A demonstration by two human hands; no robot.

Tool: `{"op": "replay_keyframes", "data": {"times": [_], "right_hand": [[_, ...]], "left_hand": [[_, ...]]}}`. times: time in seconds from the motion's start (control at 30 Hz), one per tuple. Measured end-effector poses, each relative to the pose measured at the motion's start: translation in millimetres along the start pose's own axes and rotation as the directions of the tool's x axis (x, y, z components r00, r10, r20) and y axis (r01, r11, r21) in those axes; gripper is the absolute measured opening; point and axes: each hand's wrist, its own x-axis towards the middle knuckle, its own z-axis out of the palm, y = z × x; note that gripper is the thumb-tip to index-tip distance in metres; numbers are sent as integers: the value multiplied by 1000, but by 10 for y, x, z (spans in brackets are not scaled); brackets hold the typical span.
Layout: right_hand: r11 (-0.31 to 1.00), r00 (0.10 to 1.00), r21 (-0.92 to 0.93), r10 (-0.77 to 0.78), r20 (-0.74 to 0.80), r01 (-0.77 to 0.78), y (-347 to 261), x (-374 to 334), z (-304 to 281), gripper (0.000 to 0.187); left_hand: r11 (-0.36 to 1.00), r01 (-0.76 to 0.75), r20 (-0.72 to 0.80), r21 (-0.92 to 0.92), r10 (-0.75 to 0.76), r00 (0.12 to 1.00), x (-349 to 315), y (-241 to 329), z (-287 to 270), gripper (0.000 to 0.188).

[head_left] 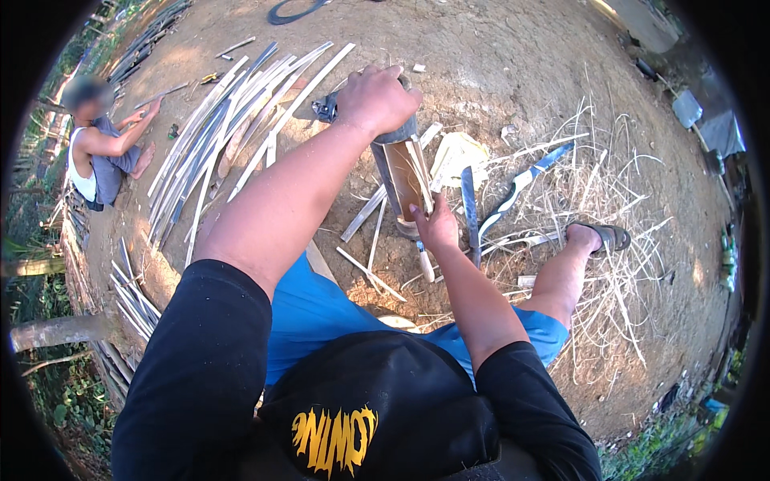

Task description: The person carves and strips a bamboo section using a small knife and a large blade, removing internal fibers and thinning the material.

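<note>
My left hand [377,100] is closed over the top of an upright split bamboo section [405,188], where dark material shows under the palm. The bamboo's hollow, brown inner side faces me. Lower down, beside its right edge, my right hand [437,226] pinches thin bamboo strips [420,167] that lean along the tube. Just below that hand is a light-coloured handle [425,263]; the tool it belongs to is partly hidden. A dark flat blade [469,200] stands to the right of my right hand, and a curved machete or sheath [517,188] lies beyond it.
Long split bamboo slats [216,136] lie in a pile at left. Pale shavings [609,184] litter the ground around my sandalled foot [597,238]. Another person [100,152] sits at far left holding a thin stick. A black hose loop [295,10] lies at the top.
</note>
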Motion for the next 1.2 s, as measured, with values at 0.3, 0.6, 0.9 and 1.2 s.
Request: {"op": "replay_keyframes", "data": {"times": [0.3,0.6,0.9,1.2], "right_hand": [[987,995,127,-100,-7,101,194,-507,-133,38],[926,949,330,80,304,-184,-560,-1189,-1228,28],[926,861,299,50,506,-229,-825,-1407,-1948,29],[988,838,64,86,538,-142,-773,-1408,-2041,36]], "left_hand": [[999,-14,-8,-41,14,1000,-248,14,-64,69],[998,-22,27,-55,24,999,-246,-66,-112,67],[968,-222,-15,-120,222,975,-483,-105,-119,69],[877,-445,-57,-180,443,895,-518,-357,-95,62]]}}
